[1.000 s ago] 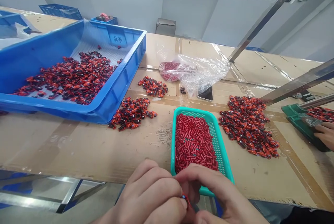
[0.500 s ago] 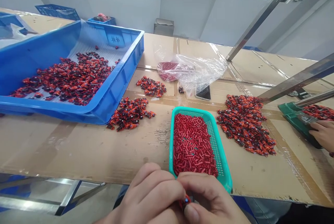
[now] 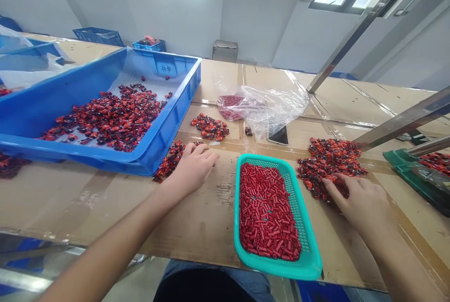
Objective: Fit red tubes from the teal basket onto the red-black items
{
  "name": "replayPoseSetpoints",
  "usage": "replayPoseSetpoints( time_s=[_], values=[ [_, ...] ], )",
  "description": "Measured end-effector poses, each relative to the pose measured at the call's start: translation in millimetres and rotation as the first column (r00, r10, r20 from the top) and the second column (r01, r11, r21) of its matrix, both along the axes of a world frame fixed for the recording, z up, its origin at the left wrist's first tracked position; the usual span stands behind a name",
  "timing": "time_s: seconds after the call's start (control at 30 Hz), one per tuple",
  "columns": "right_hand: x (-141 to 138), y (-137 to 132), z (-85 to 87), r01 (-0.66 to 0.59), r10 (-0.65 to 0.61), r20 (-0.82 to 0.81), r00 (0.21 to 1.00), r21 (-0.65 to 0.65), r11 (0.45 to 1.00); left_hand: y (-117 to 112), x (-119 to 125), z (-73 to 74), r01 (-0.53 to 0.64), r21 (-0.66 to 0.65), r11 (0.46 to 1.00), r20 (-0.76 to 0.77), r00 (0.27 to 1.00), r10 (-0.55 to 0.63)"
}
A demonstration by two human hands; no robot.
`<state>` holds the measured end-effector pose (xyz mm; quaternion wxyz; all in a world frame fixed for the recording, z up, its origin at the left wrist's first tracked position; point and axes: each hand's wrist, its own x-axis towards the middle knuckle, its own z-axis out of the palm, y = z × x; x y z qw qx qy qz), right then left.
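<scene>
My left hand (image 3: 195,168) rests over a small pile of red-orange and black parts (image 3: 172,156) beside the blue bin. Its fingers are loosely bent and apart, and no held part shows. At the larger pile of the same parts (image 3: 330,152) on the right is my right hand (image 3: 363,201), thumb and index finger spread at the pile's near edge. What lies under its palm is hidden. Between the two hands stands a green plastic basket (image 3: 312,250) filled with short dark-red tubes (image 3: 267,213).
A large blue bin (image 3: 176,114) holding many similar parts stands at left. Behind the basket lie another small pile (image 3: 210,127), a clear plastic bag (image 3: 277,105) and a phone (image 3: 278,135). Metal posts (image 3: 346,34) and a green tool-like object (image 3: 411,170) are at right.
My hands were together in front of the basket, pinching a small red-orange and dark part. They have separated, left to the small pile, right to the larger one. Another person's hand at right has gone.
</scene>
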<state>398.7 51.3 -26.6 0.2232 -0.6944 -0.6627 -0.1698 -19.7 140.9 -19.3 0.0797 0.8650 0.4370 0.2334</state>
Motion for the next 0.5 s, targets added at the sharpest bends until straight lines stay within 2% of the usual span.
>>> replayPoseSetpoints(
  time_s=[0.1,0.17,0.23,0.27,0.3,0.33,0.37,0.5],
  values=[
    [-22.4,-9.7,4.9,-0.063,0.061,0.030,0.998,0.074,0.995,9.4,7.1,0.8,0.043,-0.068,0.997,0.058,0.998,-0.040],
    [-52.2,-23.2,13.2,-0.196,0.195,0.033,0.980,0.051,0.979,7.4,9.6,5.9,0.068,-0.106,0.992,0.136,0.989,-0.053],
    [-86.9,-36.3,20.1,-0.392,0.393,0.000,0.920,-0.067,0.918,-0.6,11.0,12.9,0.092,-0.150,0.984,0.244,0.968,-0.053],
    [-103.4,-41.1,21.6,-0.501,0.500,-0.043,0.865,-0.146,0.853,-6.5,11.4,16.4,0.103,-0.179,0.978,0.308,0.950,-0.044],
    [-117.8,-44.4,21.3,-0.548,0.551,-0.042,0.833,-0.199,0.813,-13.6,11.9,19.6,0.118,-0.214,0.970,0.373,0.927,-0.030],
    [-129.5,-46.0,19.3,-0.576,0.585,-0.041,0.810,-0.240,0.781,-21.5,12.4,22.3,0.134,-0.251,0.959,0.436,0.900,-0.012],
    [-138.0,-46.3,15.8,-0.577,0.592,-0.025,0.805,-0.263,0.773,-30.0,12.9,24.2,0.152,-0.291,0.945,0.492,0.870,0.011],
    [-146.1,-40.1,-1.4,-0.539,0.566,0.017,0.825,-0.283,0.794,-62.7,15.3,23.5,0.217,-0.419,0.882,0.641,0.758,0.119]
  ],
)
